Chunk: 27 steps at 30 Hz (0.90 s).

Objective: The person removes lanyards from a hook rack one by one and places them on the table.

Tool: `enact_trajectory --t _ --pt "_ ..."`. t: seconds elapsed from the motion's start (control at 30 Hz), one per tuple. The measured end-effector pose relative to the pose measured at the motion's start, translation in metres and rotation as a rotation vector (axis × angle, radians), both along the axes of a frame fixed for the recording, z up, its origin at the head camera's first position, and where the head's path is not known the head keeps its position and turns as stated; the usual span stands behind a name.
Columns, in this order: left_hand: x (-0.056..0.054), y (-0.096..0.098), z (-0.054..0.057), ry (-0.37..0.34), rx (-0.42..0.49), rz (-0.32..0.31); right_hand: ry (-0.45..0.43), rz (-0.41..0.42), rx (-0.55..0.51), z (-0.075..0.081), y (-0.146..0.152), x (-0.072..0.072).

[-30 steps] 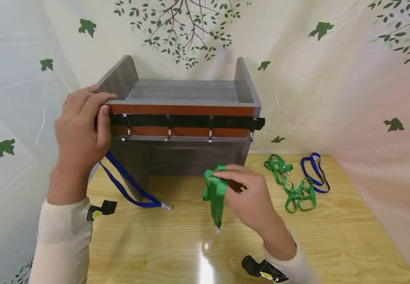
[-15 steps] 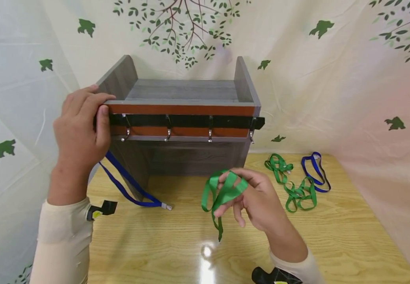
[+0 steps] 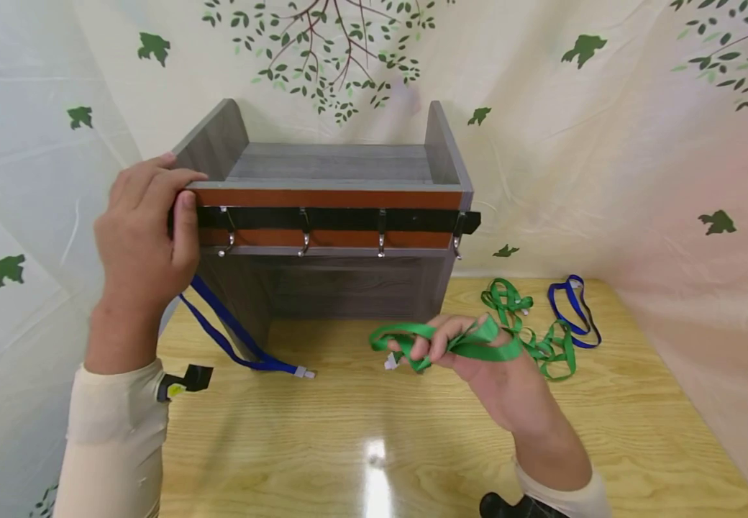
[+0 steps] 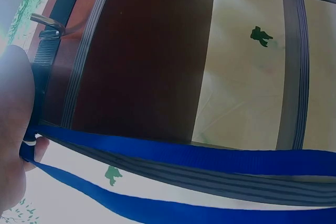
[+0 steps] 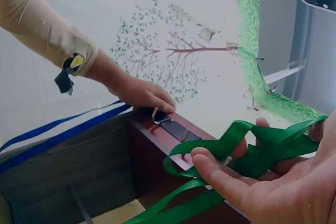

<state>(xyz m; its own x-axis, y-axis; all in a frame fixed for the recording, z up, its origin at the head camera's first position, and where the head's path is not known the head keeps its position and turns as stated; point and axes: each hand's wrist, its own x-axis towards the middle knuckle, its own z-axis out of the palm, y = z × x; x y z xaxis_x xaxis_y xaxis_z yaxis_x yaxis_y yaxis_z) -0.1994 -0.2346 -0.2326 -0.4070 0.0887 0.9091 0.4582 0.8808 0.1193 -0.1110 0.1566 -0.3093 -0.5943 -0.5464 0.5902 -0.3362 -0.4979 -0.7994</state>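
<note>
My left hand (image 3: 147, 230) grips the left front corner of a grey wooden shelf (image 3: 335, 164), its thumb lying against the front. A blue lanyard (image 4: 157, 148) hangs from beside that hand, its upper end hidden in the head view and its clip low over the table. Palm up, my right hand (image 3: 487, 378) holds a green lanyard (image 5: 236, 135) in front of the shelf's right side. The band loops over and between the curled fingers, and a white clip shows at its left. Metal hooks line a black strip (image 3: 341, 218) along the shelf's front.
Two more green lanyards (image 3: 506, 295) and a blue lanyard (image 3: 582, 309) lie on the wooden table (image 3: 283, 446) to the right of the shelf. A pale backdrop (image 3: 542, 158) with printed leaves rises behind and at both sides.
My right hand has turned from palm down to palm up and shifted slightly right, spreading the green lanyard's hanging loops across its fingers. My left hand keeps its place on the shelf.
</note>
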Motion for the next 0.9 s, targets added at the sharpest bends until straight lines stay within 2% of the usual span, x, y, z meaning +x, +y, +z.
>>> enact_trajectory --t 0.23,0.33,0.6,0.8,0.9 --pt "0.000 0.000 0.000 -0.002 -0.004 0.002 0.025 0.117 -0.121 0.002 0.016 -0.007" --pt "0.000 0.001 0.000 -0.006 -0.007 0.004 0.058 0.137 -0.178 0.003 0.024 -0.009" --pt "0.001 0.001 -0.001 0.006 0.014 -0.008 0.124 0.091 -0.263 0.003 0.048 -0.015" --pt "0.001 0.002 -0.001 0.010 0.019 -0.005 0.047 0.061 -0.278 0.000 0.070 -0.022" --pt "0.001 0.002 -0.001 0.003 0.014 0.001 0.002 -0.030 -0.234 -0.004 0.080 -0.027"
